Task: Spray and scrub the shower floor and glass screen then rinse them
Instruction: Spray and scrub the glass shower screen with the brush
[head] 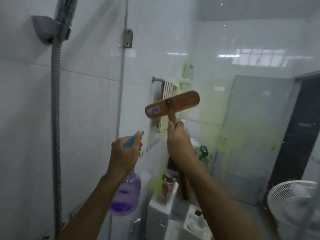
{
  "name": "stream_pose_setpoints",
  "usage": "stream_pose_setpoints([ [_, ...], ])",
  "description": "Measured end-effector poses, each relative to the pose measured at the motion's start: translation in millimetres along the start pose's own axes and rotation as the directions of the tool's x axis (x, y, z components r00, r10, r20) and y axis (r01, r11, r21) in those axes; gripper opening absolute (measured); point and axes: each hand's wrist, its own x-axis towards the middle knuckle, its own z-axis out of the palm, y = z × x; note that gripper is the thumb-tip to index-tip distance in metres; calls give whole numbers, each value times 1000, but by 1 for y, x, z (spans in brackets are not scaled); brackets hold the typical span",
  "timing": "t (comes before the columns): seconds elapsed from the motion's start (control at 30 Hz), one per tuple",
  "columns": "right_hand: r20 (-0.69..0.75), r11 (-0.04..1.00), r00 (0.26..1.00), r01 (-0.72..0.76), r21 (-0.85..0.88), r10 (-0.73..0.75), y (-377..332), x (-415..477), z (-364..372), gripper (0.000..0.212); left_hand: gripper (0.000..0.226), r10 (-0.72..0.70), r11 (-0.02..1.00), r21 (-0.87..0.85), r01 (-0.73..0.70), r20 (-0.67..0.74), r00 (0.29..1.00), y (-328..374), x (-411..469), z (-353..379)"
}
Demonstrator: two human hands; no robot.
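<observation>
The right grip (178,141) is closed round the handle of the brush (173,105). The brush head stands at 12 o'clock from that grip. Its long axis runs roughly 8 to 2 o'clock, crosswise to the handle, and its wooden back faces the camera. The bristle side appears to lie on the glass (259,104), though blur makes the contact hard to confirm.

The left grip (124,153) is closed round the neck of the spray bottle (126,194) with the thumb up by the blue trigger. The purple body hangs at 6 o'clock below it, and the nozzle points toward 1 o'clock. This grip sits at 8 o'clock from the brush head, near but apart from the right one.

Green foam (230,141) smears the glass from 3 to 5 o'clock of the brush head, so the right grip is the nearer one for scrubbing it, and a sweep along that line looks the natural next stroke. There is open glass that way.

At 10 o'clock the pane ends at the wall, where a clamp (127,38) holds it, with the hose (55,118) further off at 9 o'clock. Strokes leftward have little room. The floor is out of view.
</observation>
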Motion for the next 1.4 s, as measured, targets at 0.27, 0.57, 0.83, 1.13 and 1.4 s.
stream_pose_setpoints([
  [0.27,72,992,991,-119,47,115,56,-48,37,25,49,12,999,-44,-13,-18,1000,2,3,-3],
  [0.57,-10,998,999,51,45,-51,-25,38,-2,38,46,41,999,-20,-42,-63,997,-1,15,-9],
  [0.83,124,990,985,-128,52,121,67,-55,66,30,49,89,996,-23,-90,-56,994,-8,15,-16],
  [1.13,-27,998,999,45,50,-44,-2,31,10,37,46,20,999,-45,-21,-20,1000,-24,13,-1],
  [1.4,-32,983,993,-107,149,113,73,-56,33,35,51,-87,994,-52,101,223,971,-66,-37,11],
])
